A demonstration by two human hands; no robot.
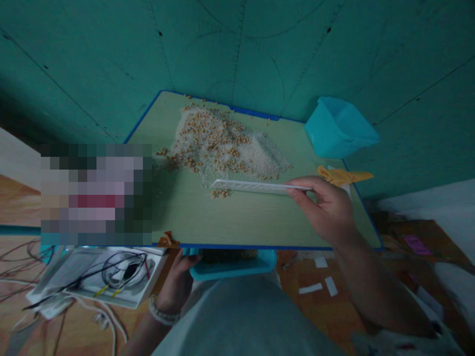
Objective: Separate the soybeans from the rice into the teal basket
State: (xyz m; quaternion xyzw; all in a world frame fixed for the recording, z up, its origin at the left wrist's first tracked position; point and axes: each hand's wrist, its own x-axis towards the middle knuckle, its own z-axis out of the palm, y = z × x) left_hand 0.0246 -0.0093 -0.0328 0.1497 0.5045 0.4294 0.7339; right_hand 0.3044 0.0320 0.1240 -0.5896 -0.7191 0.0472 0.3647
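A thin, flat white strip with slots or marks along it is pinched between the thumb and fingers of my right hand; its exact kind does not show. Its far end points left, beside a few tan beans on the small table. Just behind the strip spreads a pile of white rice-like grains mixed with round tan beans. Below the table's front edge, my left hand grips the left end of a blue plastic bin, which has dark contents and some beans inside.
A second blue bin stands tilted at the back right, near a yellow cloth. A co-worker's blurred form is at the left. A white tray of cables lies lower left. The green wall rises behind the table.
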